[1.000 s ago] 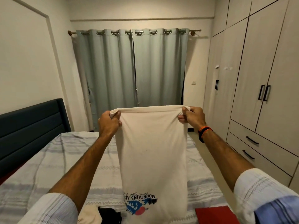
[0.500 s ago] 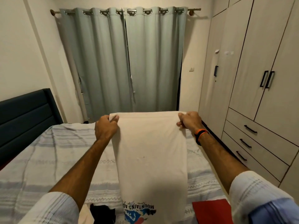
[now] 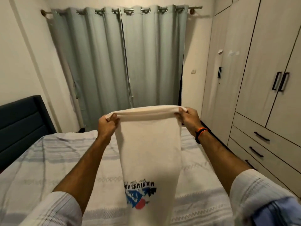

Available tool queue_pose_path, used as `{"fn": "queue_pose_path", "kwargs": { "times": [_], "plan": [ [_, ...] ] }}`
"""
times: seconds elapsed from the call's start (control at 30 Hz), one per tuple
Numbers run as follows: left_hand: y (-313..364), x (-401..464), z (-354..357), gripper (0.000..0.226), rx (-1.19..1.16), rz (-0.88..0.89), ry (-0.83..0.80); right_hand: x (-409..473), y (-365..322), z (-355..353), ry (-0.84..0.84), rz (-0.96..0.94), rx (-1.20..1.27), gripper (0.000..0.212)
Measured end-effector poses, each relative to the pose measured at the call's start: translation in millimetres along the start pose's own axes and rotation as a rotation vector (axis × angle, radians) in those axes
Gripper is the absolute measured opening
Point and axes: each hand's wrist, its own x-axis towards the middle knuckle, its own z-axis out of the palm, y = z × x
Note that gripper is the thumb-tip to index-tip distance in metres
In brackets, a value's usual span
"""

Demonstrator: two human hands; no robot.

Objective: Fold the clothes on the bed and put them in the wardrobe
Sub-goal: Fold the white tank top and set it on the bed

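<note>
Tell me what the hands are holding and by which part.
Both hands hold the cream T-shirt by its top edge: the left hand pinches the left corner, the right hand the right corner.

A bed (image 3: 48,160) fills the lower part of the head view, running from the near edge toward the closed curtains. A pale bedspread (image 3: 192,190) with grey stripes and thin zigzag bands lies flat over it, creased near the far left corner. A dark padded headboard (image 3: 17,121) stands along the bed's left side against the wall.
</note>
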Motion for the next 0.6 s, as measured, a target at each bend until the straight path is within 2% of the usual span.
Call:
{"fn": "queue_pose_path", "kwargs": {
  "times": [0.17,0.23,0.37,0.5,0.6],
  "plan": [
    [60,5,6,0.011,-0.049,0.309,0.007,6,-53,-5,0.049,-0.265,0.116,0.019],
    [66,-9,2,0.005,-0.093,0.343,-0.013,-6,-61,-10,0.054,-0.301,0.175,0.014],
    [47,-53,-18,0.008,-0.144,0.277,-0.055,-59,-50,-24,0.006,-0.239,0.226,0.013],
    [-17,-120,-57,0.005,0.041,0.148,-0.045,-141,-6,-38,-0.049,-0.073,0.229,0.016],
    [-74,-182,-90,0.006,0.203,0.037,-0.096,-211,42,-49,-0.068,0.092,0.133,0.022]
  ]
}}
